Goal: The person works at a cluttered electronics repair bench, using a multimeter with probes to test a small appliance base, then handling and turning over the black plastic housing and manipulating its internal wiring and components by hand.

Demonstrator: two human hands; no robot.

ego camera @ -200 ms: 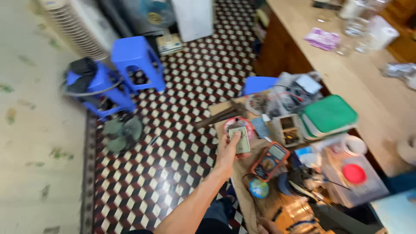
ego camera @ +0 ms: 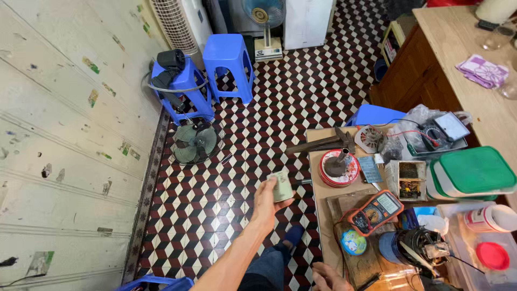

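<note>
Small pale-green box-like part held in left hand, fingers wrapped round it, arm stretched out over the patterned tile floor, just left of the low wooden work table and clear of it. Right hand shows only partly at bottom edge, near the table's front corner; whether it is spread or closed cannot be told, and nothing is seen in it. On table, L to R: round red tin w/ a dark metal piece standing in it, hammer-like tool behind it, orange-cased digital multimeter w/ red lead, small open box of parts, analogue meter under plastic wrap, white tubs w/ green lids. Dismantled motor assy. at front right, wires trailing. On floor beyond: fan grille, two blue plastic stools. Progress, as judged: part is lifted off the bench and in hand; meter lies idle, probes not applied; motor remains open, so most bench work appears undone.
</note>
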